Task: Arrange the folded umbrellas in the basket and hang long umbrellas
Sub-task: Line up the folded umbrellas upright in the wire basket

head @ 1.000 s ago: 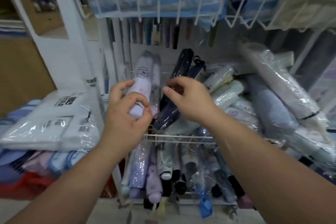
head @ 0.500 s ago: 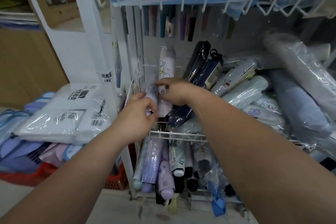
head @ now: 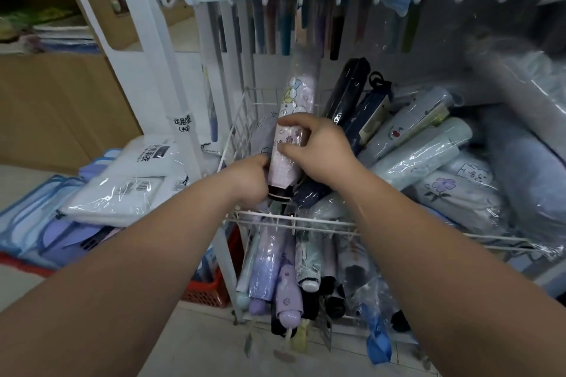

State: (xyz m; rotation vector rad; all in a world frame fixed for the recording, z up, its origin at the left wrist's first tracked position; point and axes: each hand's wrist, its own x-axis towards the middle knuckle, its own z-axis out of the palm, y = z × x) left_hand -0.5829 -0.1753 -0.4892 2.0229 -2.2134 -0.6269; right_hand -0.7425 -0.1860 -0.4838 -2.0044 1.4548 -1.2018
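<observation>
Hands meet at the left end of the white wire basket (head: 306, 220), both on one folded umbrella (head: 284, 162), pale lilac with a small flower print and wrapped in clear film. The right hand (head: 321, 150) grasps its middle from the right, thumb across the near face and fingers curled over the top edge. The left hand (head: 249, 180) closes on the lower part from the left, thumb pressed to the side just above the black band at the bottom; its other fingers are hidden behind the umbrella. The folded umbrella stands steeply, long axis nearly upright, black-banded end down near the front rim and the other end leaning up and away toward the back of the basket. Just right of it, dark navy umbrellas (head: 349, 92) lean the same way, and pale green ones (head: 422, 153) lie slanted across the rest of the basket. Below the front rim more wrapped umbrellas (head: 269, 260) hang with rounded handles down. On the left, packaged white raincoats (head: 128, 180) lie stacked above a red crate (head: 205, 291).
</observation>
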